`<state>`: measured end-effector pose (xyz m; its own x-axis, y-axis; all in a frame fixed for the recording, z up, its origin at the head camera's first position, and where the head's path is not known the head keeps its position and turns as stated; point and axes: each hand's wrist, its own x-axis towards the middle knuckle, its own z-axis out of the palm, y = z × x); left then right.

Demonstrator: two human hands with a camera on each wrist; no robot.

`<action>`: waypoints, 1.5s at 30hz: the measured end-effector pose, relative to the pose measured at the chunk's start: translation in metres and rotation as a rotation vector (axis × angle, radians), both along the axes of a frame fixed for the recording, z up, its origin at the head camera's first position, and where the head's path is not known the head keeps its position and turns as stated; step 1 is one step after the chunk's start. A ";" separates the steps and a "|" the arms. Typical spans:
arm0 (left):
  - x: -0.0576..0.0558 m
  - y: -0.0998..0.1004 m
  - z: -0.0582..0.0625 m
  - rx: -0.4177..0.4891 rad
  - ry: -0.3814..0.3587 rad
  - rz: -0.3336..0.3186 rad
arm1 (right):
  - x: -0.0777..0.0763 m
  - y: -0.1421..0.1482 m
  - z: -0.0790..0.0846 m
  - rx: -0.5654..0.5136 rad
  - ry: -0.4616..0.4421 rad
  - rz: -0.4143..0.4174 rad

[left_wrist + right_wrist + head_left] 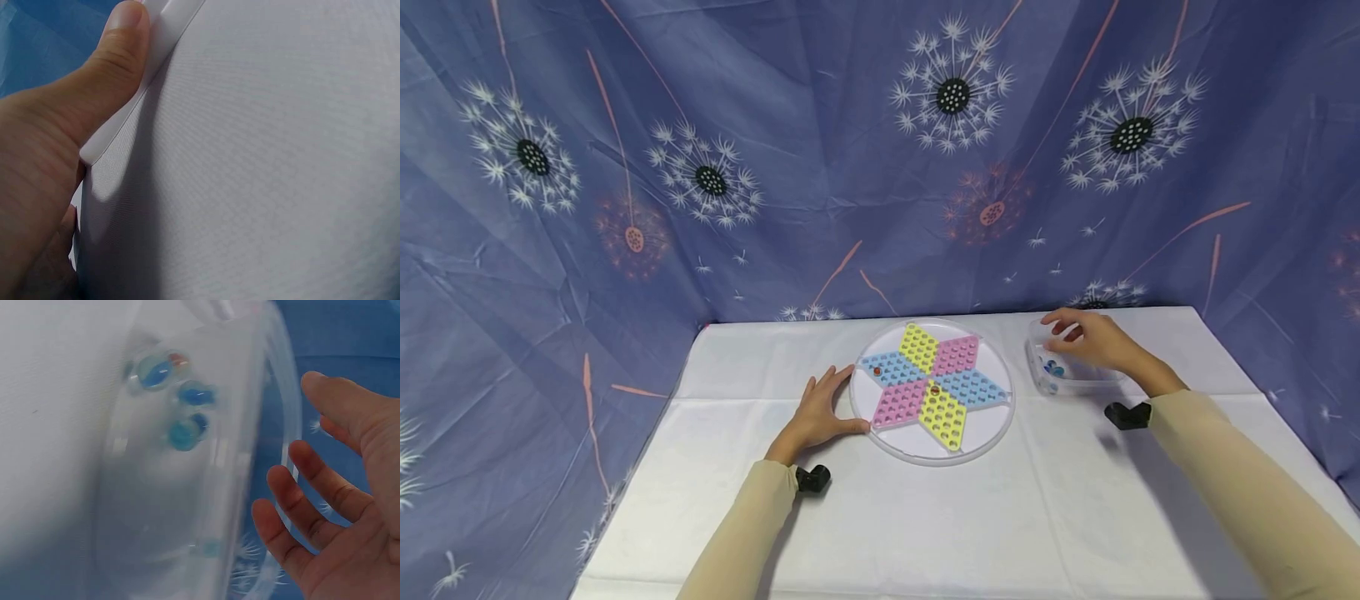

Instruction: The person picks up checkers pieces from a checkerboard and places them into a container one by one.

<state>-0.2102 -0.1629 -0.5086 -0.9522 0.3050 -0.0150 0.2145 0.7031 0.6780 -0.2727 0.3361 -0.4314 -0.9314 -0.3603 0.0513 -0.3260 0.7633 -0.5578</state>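
A round white Chinese checkers board (987,421) lies on the table with a six-pointed star of yellow, pink and blue hole fields. One reddish marble (877,371) sits in the left blue field, another marble (935,390) near the star's centre. My left hand (820,414) rests against the board's left edge, thumb and fingers spread along it; in the left wrist view the thumb (119,53) touches the white rim. Over a clear plastic box (1082,388) hovers my right hand (1093,340), fingers loosely bent, nothing between them. Several blue-swirled marbles (197,395) lie in the box.
A white cloth (910,525) covers the table. Behind and beside it hangs a blue curtain (820,208) printed with dandelions. Black wrist devices (813,479) sit at both sleeves.
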 end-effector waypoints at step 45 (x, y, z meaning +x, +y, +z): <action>-0.001 -0.001 -0.002 -0.001 -0.011 0.007 | 0.000 -0.134 0.013 -0.108 -0.056 0.372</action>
<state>-0.2107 -0.1643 -0.5105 -0.9543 0.2979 -0.0257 0.2018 0.7053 0.6796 -0.2728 0.2021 -0.4184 -0.7406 -0.6692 0.0603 -0.5363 0.5348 -0.6530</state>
